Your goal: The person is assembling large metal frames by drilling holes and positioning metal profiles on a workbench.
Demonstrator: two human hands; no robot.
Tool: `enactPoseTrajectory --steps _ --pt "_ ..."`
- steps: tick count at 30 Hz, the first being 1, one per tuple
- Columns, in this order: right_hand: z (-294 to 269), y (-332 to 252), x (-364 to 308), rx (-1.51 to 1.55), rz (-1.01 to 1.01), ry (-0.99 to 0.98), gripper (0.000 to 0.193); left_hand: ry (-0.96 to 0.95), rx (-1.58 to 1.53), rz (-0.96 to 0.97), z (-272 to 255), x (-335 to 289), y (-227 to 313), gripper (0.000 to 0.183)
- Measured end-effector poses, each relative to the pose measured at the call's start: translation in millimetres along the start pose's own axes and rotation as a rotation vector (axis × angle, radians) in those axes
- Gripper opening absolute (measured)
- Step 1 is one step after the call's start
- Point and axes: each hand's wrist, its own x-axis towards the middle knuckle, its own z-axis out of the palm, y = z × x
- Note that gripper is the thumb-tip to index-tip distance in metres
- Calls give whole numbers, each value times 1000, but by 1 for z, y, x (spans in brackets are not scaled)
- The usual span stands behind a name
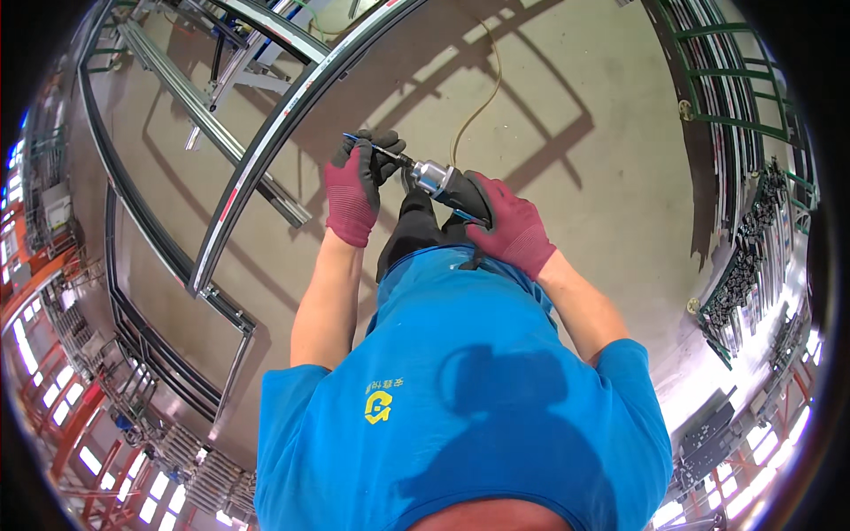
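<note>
**Power tool [431, 177] slanting between right hand [513, 221] and left hand [351, 184]**

The right hand's fingers are wrapping its dark body; its long axis is running up-left, the left hand's fingers closely encircling a thin rod [382, 150] at its nose. The blue shirt [478, 310] is bearing a yellow emblem [378, 407] and small characters [386, 384].

The person's left forearm [328, 301] is stretching ahead almost straight from its sleeve, while the right forearm [583, 305] is slanting inward across the front of the body. Both are showing bare skin between blue sleeves and maroon gloves with dark fingers. The left hand [359, 181] is sitting farther forward, its fingers bending inward in a closed grip. The right hand [509, 221] is lying nearer the waist, its maroon back facing up and its fingers wrapping inward.
</note>
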Motion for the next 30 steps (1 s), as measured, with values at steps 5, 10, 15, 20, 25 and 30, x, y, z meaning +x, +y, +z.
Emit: enactPoseTrajectory --steps 5,10,15,20,25,30 --pt "27 10 10 215 -29 54 75 26 7 61 9 10 5 26" --pt "35 9 33 400 -63 78 74 13 -8 94 14 19 1 41" --pt "26 -1 60 566 31 55 71 102 136 113 -13 28 0 44" --pt "24 2 85 545 87 17 66 -123 909 655 -78 112 54 31" --pt "34 14 99 544 142 12 63 -382 1323 836 -40 228 114 31" --pt "28 32 87 506 189 -1 64 -669 1936 337 22 293 114 62"
